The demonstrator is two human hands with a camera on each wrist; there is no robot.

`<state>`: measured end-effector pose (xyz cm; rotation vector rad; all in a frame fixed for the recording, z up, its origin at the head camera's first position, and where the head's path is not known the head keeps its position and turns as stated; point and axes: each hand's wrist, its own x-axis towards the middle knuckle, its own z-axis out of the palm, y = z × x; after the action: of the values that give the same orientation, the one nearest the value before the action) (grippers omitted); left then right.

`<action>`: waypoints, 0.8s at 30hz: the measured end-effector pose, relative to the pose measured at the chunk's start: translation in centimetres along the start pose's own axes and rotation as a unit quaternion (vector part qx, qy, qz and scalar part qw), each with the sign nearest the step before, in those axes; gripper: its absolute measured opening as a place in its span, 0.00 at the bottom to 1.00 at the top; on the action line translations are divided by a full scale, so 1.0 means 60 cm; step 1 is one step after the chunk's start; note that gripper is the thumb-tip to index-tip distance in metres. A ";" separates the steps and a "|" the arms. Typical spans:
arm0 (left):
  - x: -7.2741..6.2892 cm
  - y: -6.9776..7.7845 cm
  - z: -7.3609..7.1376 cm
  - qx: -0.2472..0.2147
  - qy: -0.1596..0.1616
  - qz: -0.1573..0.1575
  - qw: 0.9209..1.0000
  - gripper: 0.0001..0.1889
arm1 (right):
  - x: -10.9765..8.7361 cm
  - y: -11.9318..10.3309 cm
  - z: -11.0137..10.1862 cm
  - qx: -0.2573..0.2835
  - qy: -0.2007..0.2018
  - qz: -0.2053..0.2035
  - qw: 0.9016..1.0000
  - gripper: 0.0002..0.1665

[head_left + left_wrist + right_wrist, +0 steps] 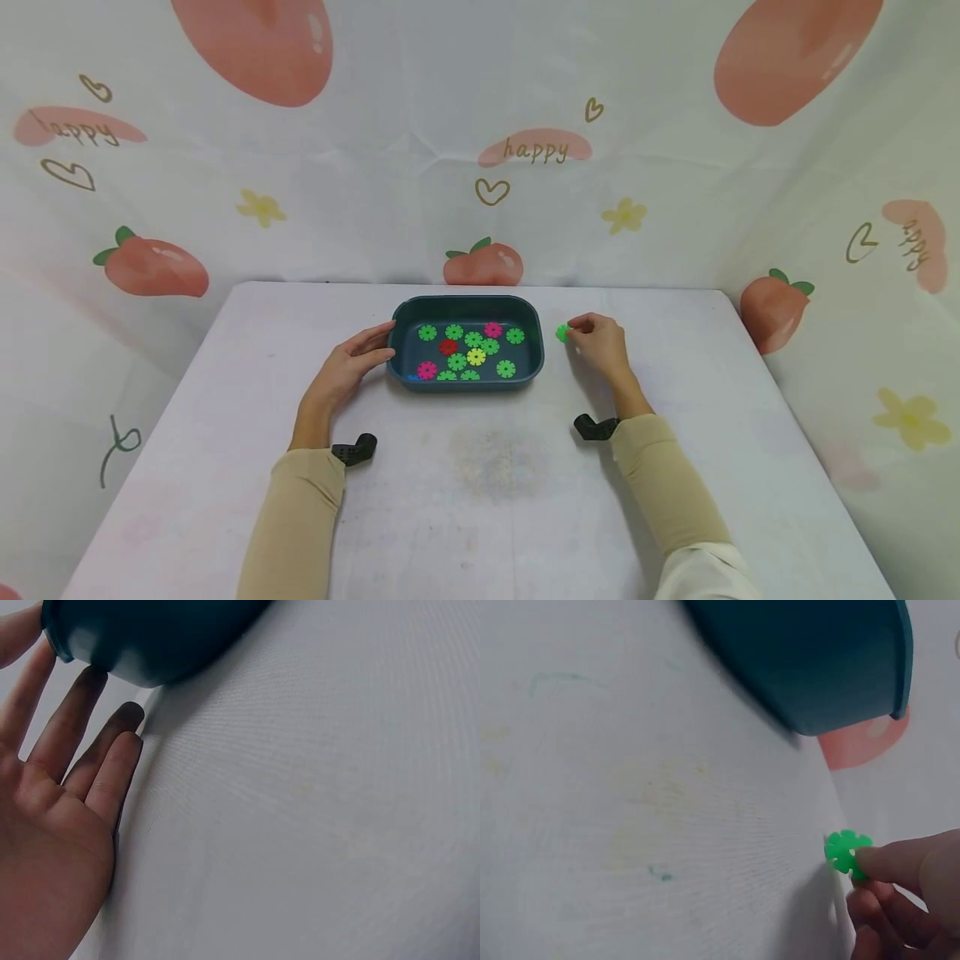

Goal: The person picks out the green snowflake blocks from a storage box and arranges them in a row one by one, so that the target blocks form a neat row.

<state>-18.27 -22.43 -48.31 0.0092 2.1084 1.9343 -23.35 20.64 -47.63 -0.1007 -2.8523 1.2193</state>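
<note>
A dark teal tray (465,387) with raised walls stands toward the back of the table. Inside it lie several notched plastic discs, mostly green (506,368), with pink (492,331), red (448,347), yellow (476,357) and a bit of blue. My left hand (345,367) touches the tray's left end with its fingertips, fingers mostly straight; in the left wrist view they reach the tray's wall (135,652). Just right of the tray, my right hand (602,343) pinches a green notched disc (844,851) between thumb and fingers, above the tabletop.
The white table (480,517) carries faint stains in front of the tray. Behind it hangs a pale cloth (405,192) printed with fruit, hearts and flowers. A black wrist device sits on the left wrist (356,450) and another on the right wrist (596,427).
</note>
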 end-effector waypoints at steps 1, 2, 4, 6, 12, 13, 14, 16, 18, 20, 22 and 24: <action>0.000 0.000 0.000 0.000 -0.001 0.001 1.000 0.33 | 0.000 -0.001 0.001 -0.012 0.005 -0.006 1.000 0.13; 0.000 0.000 0.001 0.001 -0.001 0.001 1.000 0.34 | -0.001 -0.002 0.001 -0.021 0.009 -0.008 1.000 0.12; -0.001 0.001 0.002 -0.001 -0.001 0.000 1.000 0.34 | -0.002 -0.006 0.002 -0.038 0.013 -0.006 0.999 0.12; -0.001 0.002 0.002 0.001 -0.001 0.000 1.000 0.34 | -0.002 -0.009 0.002 -0.055 0.011 -0.003 0.998 0.13; 0.000 0.001 0.003 0.002 -0.004 -0.002 1.000 0.33 | -0.002 -0.011 0.000 -0.081 -0.004 0.007 0.997 0.15; 0.000 0.000 0.003 0.003 -0.005 -0.003 1.000 0.33 | -0.002 -0.012 -0.001 -0.086 -0.004 0.003 0.996 0.16; 0.000 -0.001 0.002 0.004 -0.005 -0.003 1.000 0.33 | -0.002 -0.012 -0.003 -0.089 -0.005 -0.002 0.996 0.16; 0.000 -0.002 0.002 0.002 -0.004 -0.004 1.000 0.33 | -0.003 -0.015 -0.005 -0.099 -0.005 -0.015 0.995 0.19; 0.000 -0.003 0.001 0.000 -0.003 -0.003 1.000 0.33 | -0.003 -0.019 -0.009 -0.115 -0.008 -0.031 0.993 0.22; 0.000 -0.003 0.001 -0.001 -0.003 -0.003 1.000 0.33 | -0.004 -0.024 -0.012 -0.123 -0.013 -0.039 0.992 0.25; 0.000 -0.003 0.000 0.001 -0.003 -0.001 1.000 0.33 | -0.005 -0.031 -0.015 -0.130 -0.015 -0.043 0.991 0.27; 0.001 -0.003 0.000 0.003 -0.003 -0.001 1.000 0.33 | -0.005 -0.038 -0.017 -0.138 -0.016 -0.046 0.989 0.29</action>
<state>-18.29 -22.46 -48.47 0.0136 2.1096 1.9258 -23.06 19.80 -45.29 0.0444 -2.9979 0.8130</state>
